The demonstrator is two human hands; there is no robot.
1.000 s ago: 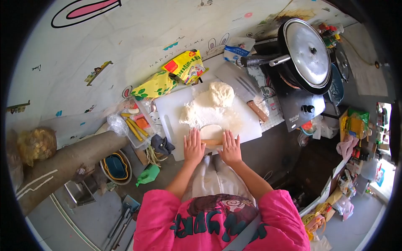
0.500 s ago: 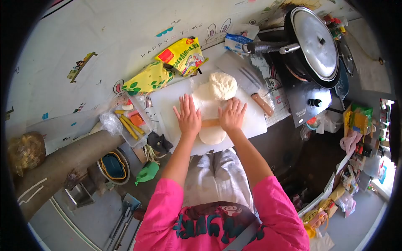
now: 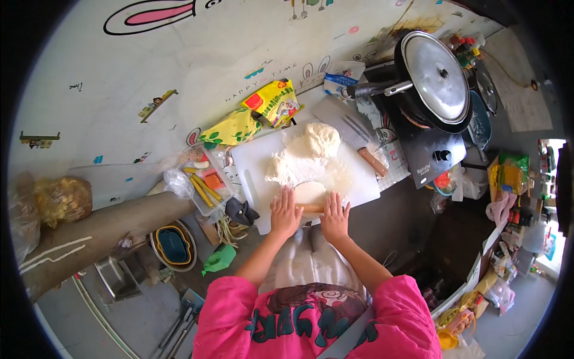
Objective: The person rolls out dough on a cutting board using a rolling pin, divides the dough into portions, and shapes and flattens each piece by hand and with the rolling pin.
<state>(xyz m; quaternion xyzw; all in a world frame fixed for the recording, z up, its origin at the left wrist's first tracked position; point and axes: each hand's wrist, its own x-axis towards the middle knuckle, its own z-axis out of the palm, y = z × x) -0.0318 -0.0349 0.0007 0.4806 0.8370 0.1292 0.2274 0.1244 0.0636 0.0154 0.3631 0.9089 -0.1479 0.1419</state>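
Note:
My left hand (image 3: 286, 213) lies flat over the left end of a wooden rolling pin (image 3: 310, 208), fingers stretched out. My right hand (image 3: 335, 218) rests the same way on its right end, fingers apart. Only the middle of the pin shows between them. Just beyond it is a flattened piece of dough (image 3: 310, 192) on a white cutting board (image 3: 254, 157). Loose flour (image 3: 288, 166) is spread farther up the board. A rough lump of dough (image 3: 323, 140) sits at the far side. To its right lies a cleaver (image 3: 372, 161) with a wooden handle.
A covered pan (image 3: 439, 75) stands on the stove at right. Yellow food packets (image 3: 272, 103) lean by the wall. Left of the board is a plastic tub (image 3: 206, 186) holding yellow sticks. A thick pipe (image 3: 119, 221) runs along the left.
Both hands have drawn the rolling pin toward my body, to the near edge of the board. The flattened dough now shows beyond the pin. The camera view has shifted.

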